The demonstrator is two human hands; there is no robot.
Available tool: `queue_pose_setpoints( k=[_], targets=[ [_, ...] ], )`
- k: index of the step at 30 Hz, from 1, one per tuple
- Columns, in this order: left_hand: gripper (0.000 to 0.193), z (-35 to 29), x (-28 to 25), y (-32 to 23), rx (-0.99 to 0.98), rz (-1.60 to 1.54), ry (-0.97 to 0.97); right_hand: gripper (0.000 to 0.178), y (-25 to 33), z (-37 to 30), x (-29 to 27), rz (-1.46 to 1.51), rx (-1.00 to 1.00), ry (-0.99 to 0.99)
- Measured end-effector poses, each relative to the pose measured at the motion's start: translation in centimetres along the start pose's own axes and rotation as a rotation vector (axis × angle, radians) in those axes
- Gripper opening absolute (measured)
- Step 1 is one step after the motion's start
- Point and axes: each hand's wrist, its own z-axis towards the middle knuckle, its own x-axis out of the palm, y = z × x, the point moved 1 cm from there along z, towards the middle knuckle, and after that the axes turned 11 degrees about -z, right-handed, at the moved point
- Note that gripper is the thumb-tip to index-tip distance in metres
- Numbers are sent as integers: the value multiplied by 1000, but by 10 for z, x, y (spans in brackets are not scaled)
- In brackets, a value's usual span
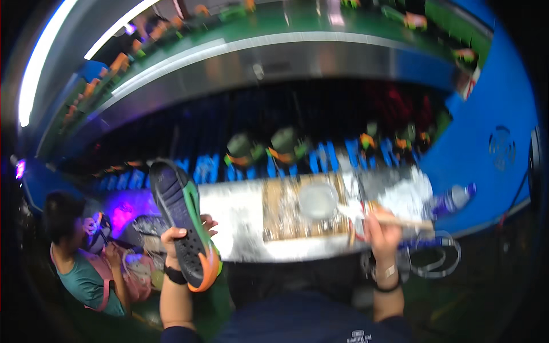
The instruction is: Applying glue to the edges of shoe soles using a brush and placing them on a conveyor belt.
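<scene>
Had a long pale table (237, 234) close in front, with a brown board (270, 201) on top. Held up a dark, green and orange shoe (182, 220), tilted, left of the board, with the left hand (171, 242) wrapped round it, and, by a round white tub (318, 215), gripped a wooden stick (420, 223), maybe a brush, in the right hand (382, 234). Could have tipped the tub by swinging the stick too low, or dropped the shoe by holding too loosely.

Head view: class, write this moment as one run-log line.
left hand: holds dark shoe sole, green-orange edge | right hand: holds wooden-handled tool near bowl | bowl: on brown board | co-worker: at left
</scene>
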Motion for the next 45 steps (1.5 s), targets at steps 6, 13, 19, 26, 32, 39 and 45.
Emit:
queue_pose_setpoints(
  k=[6, 13, 19, 26, 32, 39, 45],
  targets=[
    [65, 11, -4, 55, -117, -148, -26, 7, -35, 31, 46, -296, -50, 174],
    [71, 14, -12, 47, -123, -210, 120, 9, -43, 43, 58, -635, -47, 230],
    [70, 23, -5, 7, 141, 278, 206, 10, -40, 49, 56, -649, -118, 200],
    [60, 43, 50, -17, 307, 600, 362, 7, 11, 47, 61, -427, -94, 182],
    [79, 59, 87, -5, 335, 879, 571, 10, 73, 27, 76, -237, -366, 438],
    [83, 52, 92, 0, 315, 944, 636, 8, 85, 20, 90, -387, -496, 554],
    [86, 50, 105, 0, 299, 947, 588, 8, 93, 23, 91, -419, -709, 452]
  ],
)
